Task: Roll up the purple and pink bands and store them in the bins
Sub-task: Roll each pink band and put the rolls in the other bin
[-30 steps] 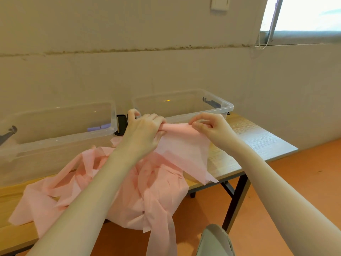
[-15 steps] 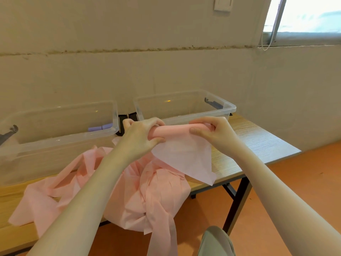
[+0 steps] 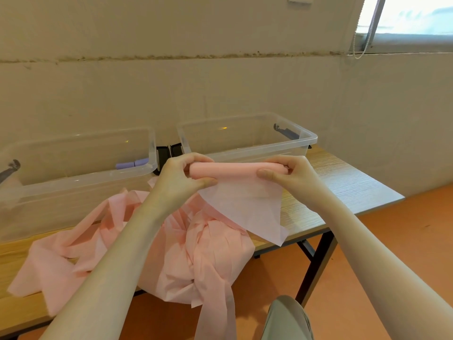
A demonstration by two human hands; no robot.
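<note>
Rolling evenly matters: left hand (image 3: pixel 182 176) and right hand (image 3: pixel 291 176) each pinch an end of the pink band (image 3: pixel 235 169) just before the right bin (image 3: pixel 247 143); equal tension should prevent coning.

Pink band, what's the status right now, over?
Left hand and right hand grip pink roll at its ends. Loose pink band heaped on table. Nothing blocking right bin.

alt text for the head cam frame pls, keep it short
Two bare hands hold a partly rolled pink band above a wooden table, the left hand and right hand each with a grip on one end of the roll. The unrolled rest lies heaped on the table; behind stand two clear bins, the left bin holding purple rolls.
</note>
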